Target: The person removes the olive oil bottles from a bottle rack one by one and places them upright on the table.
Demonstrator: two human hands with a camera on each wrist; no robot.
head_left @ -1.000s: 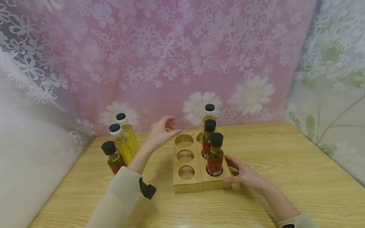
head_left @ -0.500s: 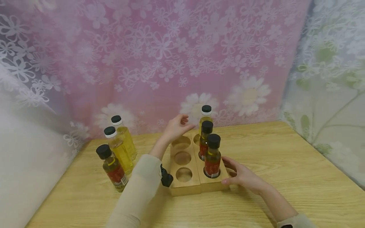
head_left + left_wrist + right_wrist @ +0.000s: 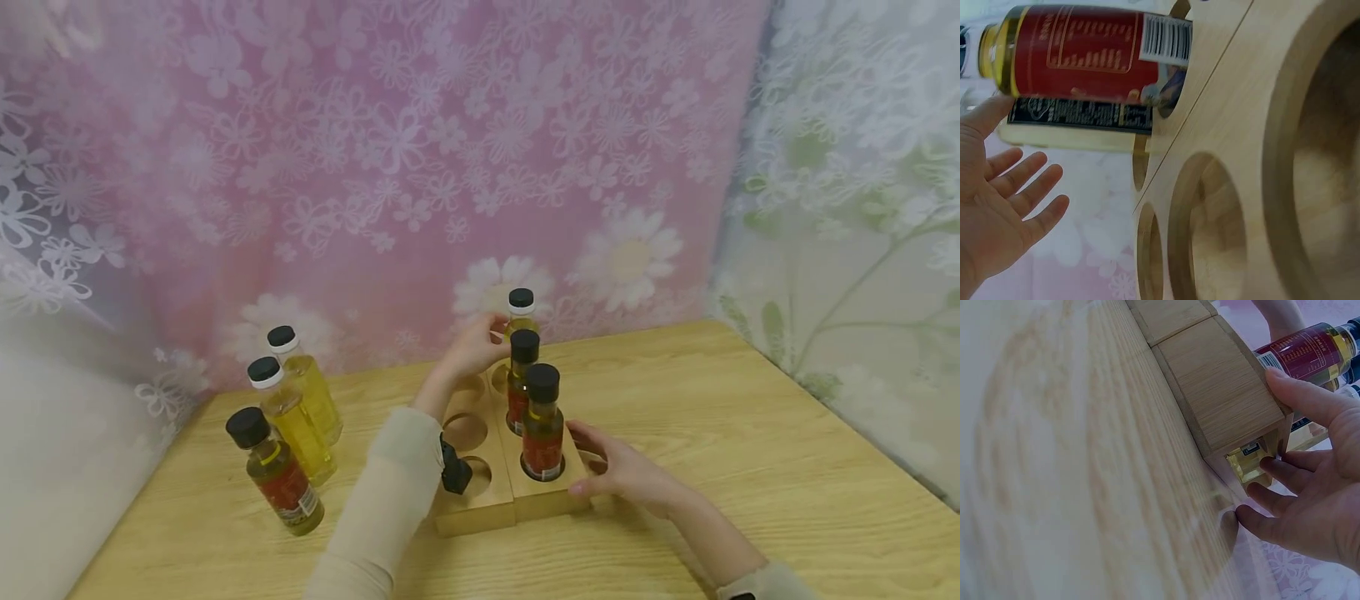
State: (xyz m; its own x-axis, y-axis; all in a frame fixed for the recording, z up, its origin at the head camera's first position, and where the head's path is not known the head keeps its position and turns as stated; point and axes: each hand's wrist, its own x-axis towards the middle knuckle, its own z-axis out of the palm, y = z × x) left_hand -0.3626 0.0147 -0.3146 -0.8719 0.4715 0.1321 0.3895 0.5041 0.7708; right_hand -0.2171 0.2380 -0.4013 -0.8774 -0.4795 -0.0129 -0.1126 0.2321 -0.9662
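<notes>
My left hand (image 3: 472, 346) reaches over the back of a wooden bottle rack (image 3: 501, 483), its fingers beside a clear bottle of yellow oil (image 3: 521, 323). In the left wrist view the fingers are spread and the thumb tip overlaps the shoulder of a red-labelled bottle (image 3: 1085, 56). Two red-labelled, black-capped bottles stand in the rack's right row: a front one (image 3: 543, 437) and one behind it (image 3: 517, 387). My right hand (image 3: 633, 479) holds the rack's front right corner, thumb on the front edge (image 3: 1272, 375), fingers bent at the open end.
Left of the rack on the wooden table (image 3: 180, 533) stand a red-labelled bottle (image 3: 281, 479) and two yellow oil bottles, one nearer (image 3: 296, 425) and one farther back (image 3: 311, 387). The rack's left row has bare round holes (image 3: 465, 431). A pink flowered curtain (image 3: 375, 208) hangs behind.
My left hand has moved right, from over the rack's left row to the back oil bottle. The right hand stays at the rack's corner. The head view has shifted slightly.
</notes>
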